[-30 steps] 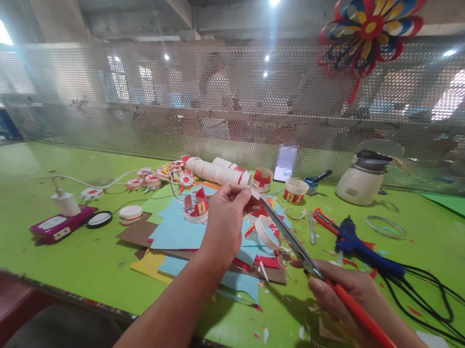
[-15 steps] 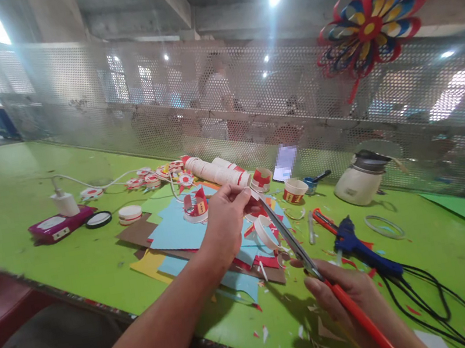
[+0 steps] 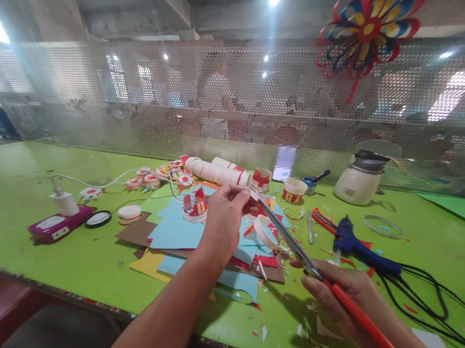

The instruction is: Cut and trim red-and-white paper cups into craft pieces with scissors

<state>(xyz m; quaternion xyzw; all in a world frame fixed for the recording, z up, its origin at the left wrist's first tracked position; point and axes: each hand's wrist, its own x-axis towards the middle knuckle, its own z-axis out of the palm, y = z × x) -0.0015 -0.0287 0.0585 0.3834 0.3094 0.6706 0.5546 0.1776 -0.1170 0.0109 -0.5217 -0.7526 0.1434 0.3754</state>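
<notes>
My right hand (image 3: 343, 289) is wrapped round the red handles of a pair of scissors (image 3: 289, 235), whose long metal blades point up and away. Between the thumb and fingers of my left hand (image 3: 231, 206) is a small piece of pale paper, mostly hidden by the fingers. The blade tips meet that paper close to the left thumb. Below both hands lies a stack of coloured paper sheets (image 3: 175, 233), blue, brown, yellow and red. A cut paper cup ring (image 3: 265, 233) lies on its side there, and another cut cup (image 3: 196, 209) stands left of my left hand.
A blue glue gun (image 3: 366, 250) with a black cable and an orange-handled cutter (image 3: 321, 220) lie at right. Behind stand a cup base (image 3: 294, 190), stacked cups (image 3: 214, 171), a phone (image 3: 285, 163) and a pale jug (image 3: 361, 177). A purple power socket (image 3: 61, 221) sits at left.
Both hands and the scissors stay almost in place, with only a very slight shift of the right hand. The paper is still pinched at the blade tips.
</notes>
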